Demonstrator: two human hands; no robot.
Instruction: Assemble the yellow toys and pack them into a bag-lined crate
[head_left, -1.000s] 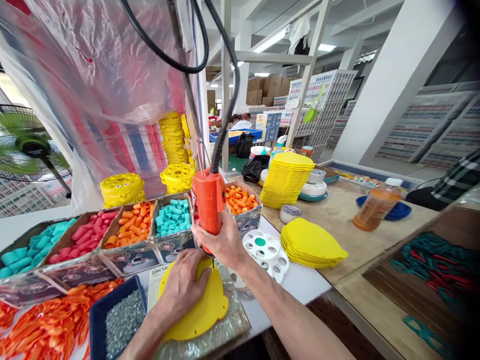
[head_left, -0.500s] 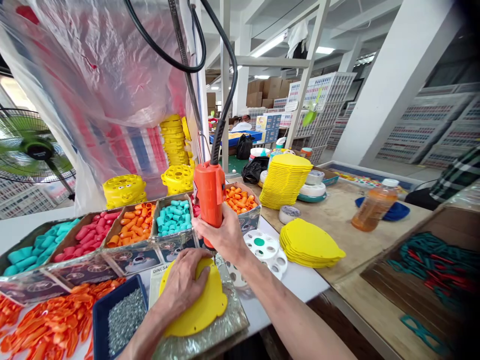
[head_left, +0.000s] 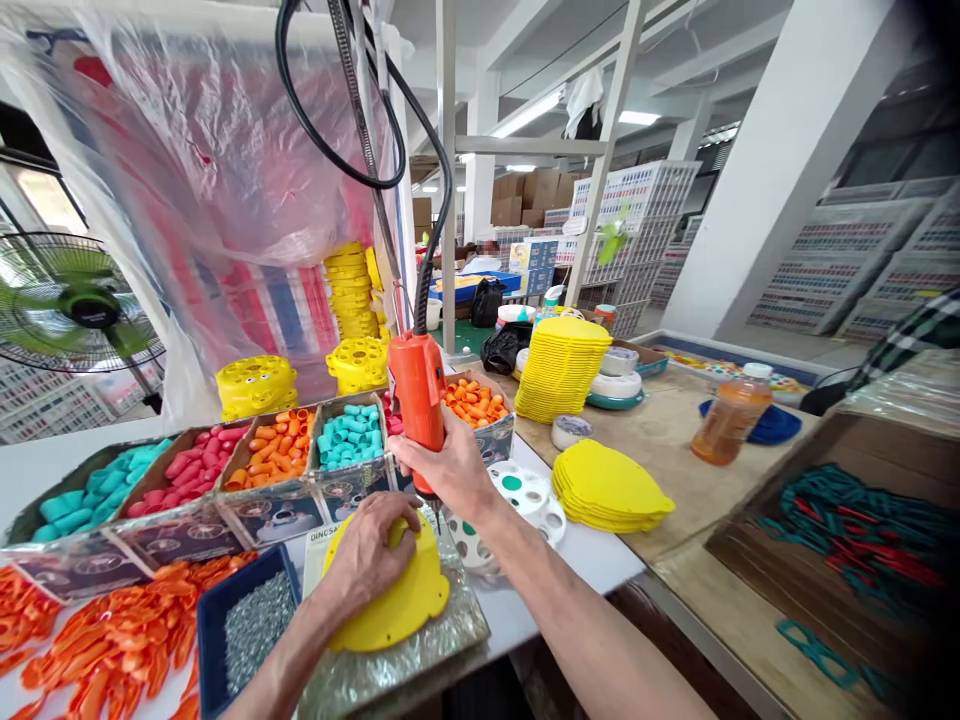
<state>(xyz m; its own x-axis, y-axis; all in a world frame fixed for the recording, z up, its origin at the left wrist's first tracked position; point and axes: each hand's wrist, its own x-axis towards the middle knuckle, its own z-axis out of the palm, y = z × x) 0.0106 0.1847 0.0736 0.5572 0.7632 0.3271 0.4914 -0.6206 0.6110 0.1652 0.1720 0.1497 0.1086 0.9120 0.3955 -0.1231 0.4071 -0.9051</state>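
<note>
My right hand point(head_left: 450, 468) grips an orange powered screwdriver point(head_left: 417, 392) that hangs from a black cable, held upright with its tip down at the top edge of a yellow plastic plate point(head_left: 401, 598). My left hand point(head_left: 369, 552) presses flat on that yellow plate, fingers curled over its upper part. The plate lies on a shiny plastic-wrapped pad point(head_left: 390, 660) at the table's front edge.
Cardboard bins hold teal point(head_left: 346, 436), orange point(head_left: 274, 447) and pink point(head_left: 191, 470) plastic pieces. A blue tray of screws point(head_left: 251, 622) sits left of the plate, loose orange parts point(head_left: 97, 640) further left. White round parts point(head_left: 525, 500), yellow plate stacks point(head_left: 607, 488) and an orange bottle point(head_left: 724, 418) lie right.
The view has shifted slightly, and the screwdriver and right hand sit a little lower in the frame. Both hands keep their hold on the same things.
</note>
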